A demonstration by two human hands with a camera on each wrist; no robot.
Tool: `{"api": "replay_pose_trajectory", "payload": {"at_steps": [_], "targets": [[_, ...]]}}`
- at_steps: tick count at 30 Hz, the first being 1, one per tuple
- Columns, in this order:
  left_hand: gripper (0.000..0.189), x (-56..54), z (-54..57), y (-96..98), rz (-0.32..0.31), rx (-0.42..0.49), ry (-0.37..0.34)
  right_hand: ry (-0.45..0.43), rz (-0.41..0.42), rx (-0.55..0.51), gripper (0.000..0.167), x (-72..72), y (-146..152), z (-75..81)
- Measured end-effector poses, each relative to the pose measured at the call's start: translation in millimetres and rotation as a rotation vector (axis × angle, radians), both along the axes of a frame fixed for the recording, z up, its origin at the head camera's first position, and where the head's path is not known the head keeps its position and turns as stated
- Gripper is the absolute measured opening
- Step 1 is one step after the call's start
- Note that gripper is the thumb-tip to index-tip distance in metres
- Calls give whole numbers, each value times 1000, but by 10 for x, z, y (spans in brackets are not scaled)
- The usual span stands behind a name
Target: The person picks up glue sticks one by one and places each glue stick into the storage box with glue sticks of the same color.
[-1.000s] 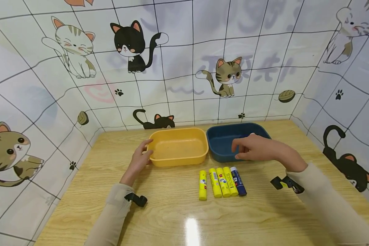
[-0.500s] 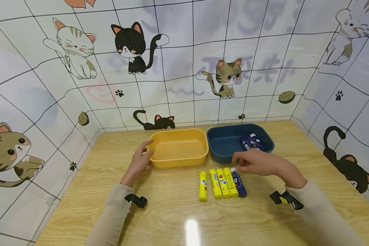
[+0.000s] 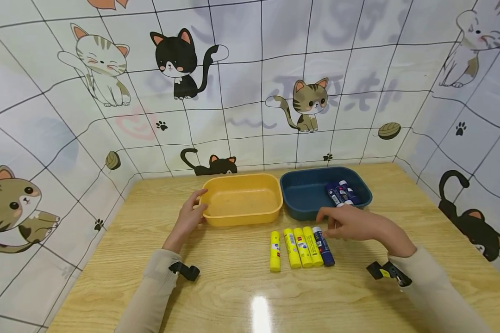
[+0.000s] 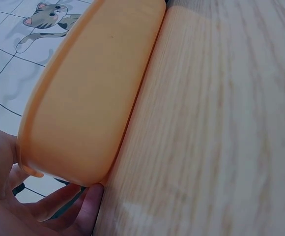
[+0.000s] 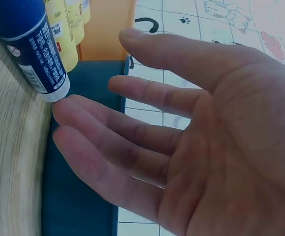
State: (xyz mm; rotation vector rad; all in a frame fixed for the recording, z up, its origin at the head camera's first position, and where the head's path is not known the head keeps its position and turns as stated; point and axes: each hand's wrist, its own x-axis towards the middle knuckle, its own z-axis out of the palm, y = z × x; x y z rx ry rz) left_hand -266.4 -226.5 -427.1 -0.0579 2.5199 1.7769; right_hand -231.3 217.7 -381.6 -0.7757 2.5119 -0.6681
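My left hand (image 3: 190, 215) grips the left end of a yellow plastic basket (image 3: 240, 219); in the left wrist view, the thumb lies at its rim and fingers reach under its end. Just in front of a dark blue basket (image 3: 302, 214), my right hand (image 3: 354, 224) hovers with loosely bent fingers and holds nothing. Its fingertips are right at the white end of a dark blue glue stick (image 5: 37, 59), also visible in the head view lying on the table. Left of that stick lie several yellow glue sticks (image 3: 303, 248), one of them (image 3: 275, 252) set slightly apart.
Several dark blue glue sticks (image 3: 345, 190) lie inside the blue basket at its right end. Both baskets stand side by side toward the back of the wooden table (image 3: 216, 286). A cat-patterned sheet (image 3: 250, 92) walls in the back and both sides.
My right hand has come out of the blue basket toward me, down to the blue glue stick in the row, leaving the sticks inside visible. The left hand has kept its place.
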Motion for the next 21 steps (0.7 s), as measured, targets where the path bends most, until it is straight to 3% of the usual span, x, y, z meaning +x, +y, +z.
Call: {"api": "replay_pose_trajectory", "payload": {"at_steps": [4,10,13,21], "targets": [[55,-13,-27,-10,1,-4,3,-141,-53,-10,48,-16,4,-52],[55,-185,-287,-114,9,4,16,-245,-92,0,61,-66,34,-182],[53,-223,-362,-129,12,-12,35,-269,-104,1,65,-96,59,-237],[52,-199,-353,-127,17,-25,46,-282,-78,-30,69,-159,68,-356]]}}
